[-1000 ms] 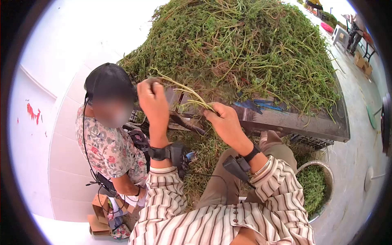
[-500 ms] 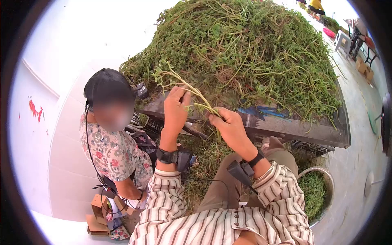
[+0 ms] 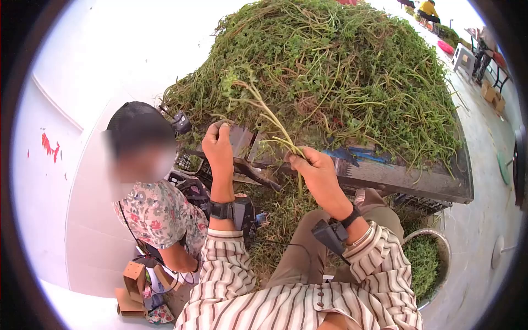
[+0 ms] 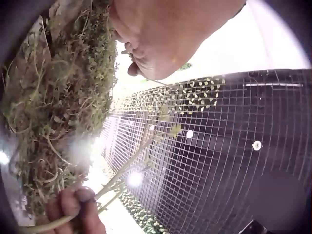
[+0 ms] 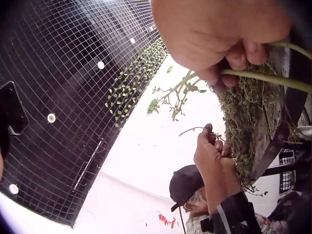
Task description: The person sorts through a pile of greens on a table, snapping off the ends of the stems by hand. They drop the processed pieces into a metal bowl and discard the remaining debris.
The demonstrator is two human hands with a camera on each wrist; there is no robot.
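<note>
My right hand [image 3: 316,171] pinches a few pale green stems [image 3: 278,124] between thumb and fingers. Their leafy tops reach up and left, in front of the heap, and their cut ends hang below the fist. To the left, apart from that bunch, my left hand [image 3: 219,151] is raised with thumb and fingertips together. The right wrist view shows a thin curved sprig [image 5: 191,130] sticking out of those fingertips. Behind both hands rises a big heap of leafy green stems [image 3: 330,71] on a dark table [image 3: 407,179].
Close on my left sits a person in a dark cap and flowered shirt [image 3: 159,212]. Loose greens [image 3: 280,220] cover the ground under the table. A round tub [image 3: 448,253] of greens stands by my right leg, cardboard boxes [image 3: 132,286] at lower left.
My left hand came in to the stems, then drew back left with a thin sprig. The bunch in my right hand now stands more upright, and that hand sits slightly lower and further right.
</note>
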